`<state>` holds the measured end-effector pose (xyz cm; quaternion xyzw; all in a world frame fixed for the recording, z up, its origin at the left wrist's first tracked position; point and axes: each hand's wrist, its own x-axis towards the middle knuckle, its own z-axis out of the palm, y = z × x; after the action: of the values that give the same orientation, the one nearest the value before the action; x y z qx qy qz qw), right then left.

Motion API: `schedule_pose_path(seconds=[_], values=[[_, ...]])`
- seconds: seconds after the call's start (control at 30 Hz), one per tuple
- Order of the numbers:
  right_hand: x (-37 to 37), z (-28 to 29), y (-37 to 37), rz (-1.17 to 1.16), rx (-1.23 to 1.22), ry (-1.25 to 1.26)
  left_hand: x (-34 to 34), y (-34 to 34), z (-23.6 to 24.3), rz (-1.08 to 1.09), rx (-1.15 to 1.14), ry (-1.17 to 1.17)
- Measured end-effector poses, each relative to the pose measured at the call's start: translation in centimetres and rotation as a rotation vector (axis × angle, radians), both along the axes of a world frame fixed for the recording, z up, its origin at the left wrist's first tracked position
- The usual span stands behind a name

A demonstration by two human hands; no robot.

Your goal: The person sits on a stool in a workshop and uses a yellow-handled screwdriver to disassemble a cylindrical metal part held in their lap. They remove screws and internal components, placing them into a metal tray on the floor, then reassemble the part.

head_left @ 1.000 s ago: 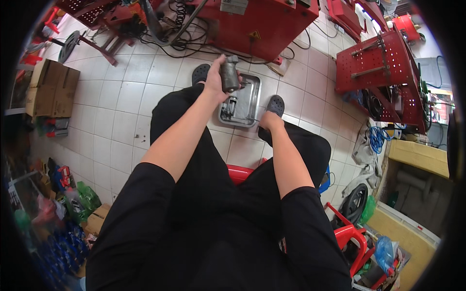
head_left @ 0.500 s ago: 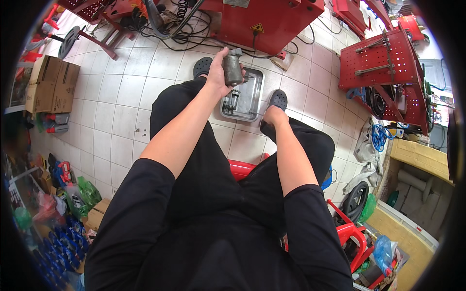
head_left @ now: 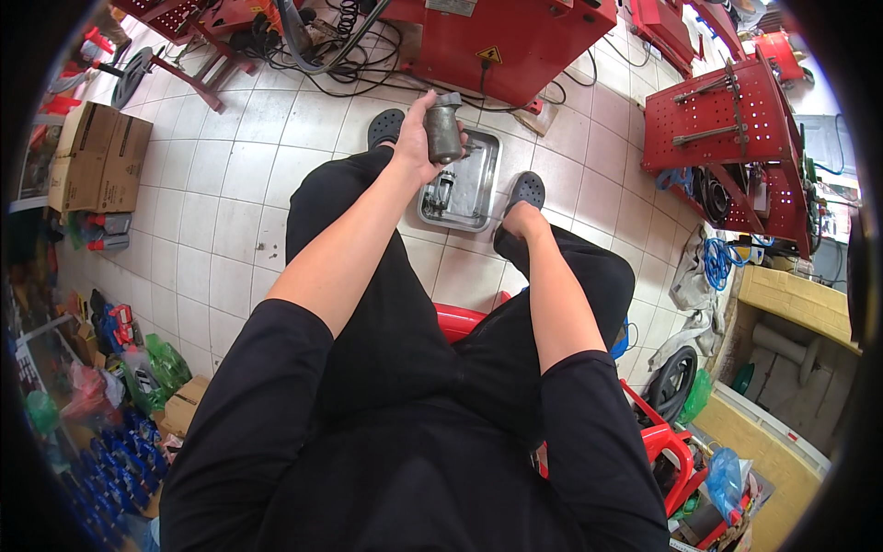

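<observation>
Head view (only one): L hand (head_left: 416, 145) is wrapped round a dark grey metal cylinder with a stubby lug at its far end (head_left: 443, 133), fingers closed on its sides. The cyl. is up in the air, appearing over the far-left part of a shallow rectangular silver metal tray (head_left: 474, 175), apart from it AFAICT. Prob. heavy for its size, rigid, not fragile; the dull, grimy-looking skin may be slick w/ oil. Best hold: full palm round the mid-body, w/ the lug as a stop vs. slipping.

R hand (head_left: 521, 221) is low by the R dark grey clog w/ holes (head_left: 527, 190); fingers hidden, so can't tell if it's gripping anything. Small dark metal parts (head_left: 442, 190) lie in the tray, near side.

Surface: pale square floor tiles (head_left: 244, 175), hard, w/ a few tiny bits (head_left: 267, 247) to the L. Room: big red metal machine cabinet (head_left: 524, 55) ahead, tangled black cables (head_left: 345, 81) beside it, brown cardboard boxes (head_left: 97, 161) far L, red perforated metal panel (head_left: 676, 115) R.
</observation>
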<state>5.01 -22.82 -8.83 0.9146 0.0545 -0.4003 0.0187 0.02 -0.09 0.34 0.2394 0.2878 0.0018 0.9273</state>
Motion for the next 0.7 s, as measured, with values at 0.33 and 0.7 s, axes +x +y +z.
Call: schedule_pose_path(seconds=[0.33,0.7], values=[[-0.2,1.4,0.7,0.029,-0.018,0.063,0.0,0.1,0.1,0.012,-0.003,-0.022],[-0.5,1.5,0.6,0.019,0.035,-0.01,-0.1,0.1,0.2,0.013,0.013,0.008]])
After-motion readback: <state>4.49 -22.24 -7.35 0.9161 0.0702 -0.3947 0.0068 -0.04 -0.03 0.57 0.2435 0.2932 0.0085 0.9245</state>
